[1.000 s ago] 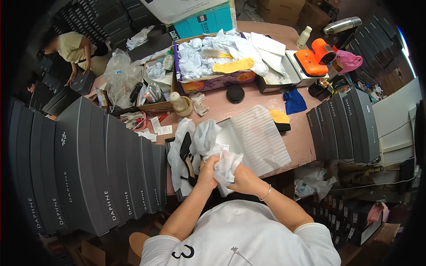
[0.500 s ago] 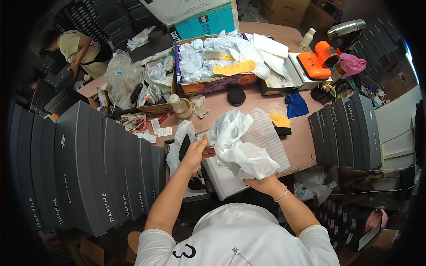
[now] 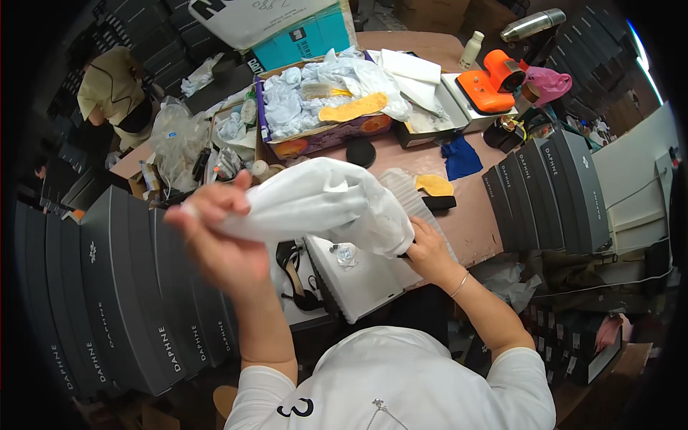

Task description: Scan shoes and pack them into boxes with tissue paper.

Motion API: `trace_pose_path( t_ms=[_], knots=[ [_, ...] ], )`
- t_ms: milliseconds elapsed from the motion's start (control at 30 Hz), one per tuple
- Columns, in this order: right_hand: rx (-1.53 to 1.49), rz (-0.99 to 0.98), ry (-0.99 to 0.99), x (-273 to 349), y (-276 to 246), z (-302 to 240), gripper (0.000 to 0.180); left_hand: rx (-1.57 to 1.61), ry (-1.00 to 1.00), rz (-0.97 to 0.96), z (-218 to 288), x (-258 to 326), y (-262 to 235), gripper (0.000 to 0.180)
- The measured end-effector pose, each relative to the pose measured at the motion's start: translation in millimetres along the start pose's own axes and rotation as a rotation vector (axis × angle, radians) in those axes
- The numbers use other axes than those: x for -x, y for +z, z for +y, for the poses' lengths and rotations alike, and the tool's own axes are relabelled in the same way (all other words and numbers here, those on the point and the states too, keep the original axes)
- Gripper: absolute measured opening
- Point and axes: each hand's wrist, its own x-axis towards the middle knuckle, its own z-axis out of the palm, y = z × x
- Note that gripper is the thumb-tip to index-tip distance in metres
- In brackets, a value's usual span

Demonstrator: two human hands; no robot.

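Note:
White tissue paper (image 3: 315, 201) is stretched between my two hands above the table, narrow at the left and bunched at the right. My left hand (image 3: 226, 240), raised and a little blurred, grips its left end. At the right end, my right hand (image 3: 432, 252) closes on the bunched part. A bit of something dark shows by the right fingertips; its kind is hidden. Under the paper lies a white ribbed sheet (image 3: 358, 287) with a small clear packet (image 3: 345, 254) on it. Left of that, a black high-heeled shoe (image 3: 301, 283) lies in an open box (image 3: 304, 315).
Grey shoe boxes stand upright in a left row (image 3: 125, 287) and a right row (image 3: 552, 193). Behind are a carton of crumpled paper (image 3: 315, 143), an orange device (image 3: 489, 89), a blue cloth (image 3: 462, 158), a yellow insole (image 3: 433, 185) and a round black lid (image 3: 360, 153). A co-worker (image 3: 115, 89) stands back left.
My left hand has risen and moved left, drawing the bunched paper out long. My right hand has come up slightly. The shoe and clear packet are uncovered. The co-worker has bent forward.

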Motion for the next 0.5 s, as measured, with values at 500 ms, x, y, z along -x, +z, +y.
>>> trace_pose_path(
  t_ms=[500],
  knots=[
    [0.191,0.252,0.247,-3,-56,25,0.054,-1.42,-0.882,-1.653,-150,181,-122,0.036]
  ],
)
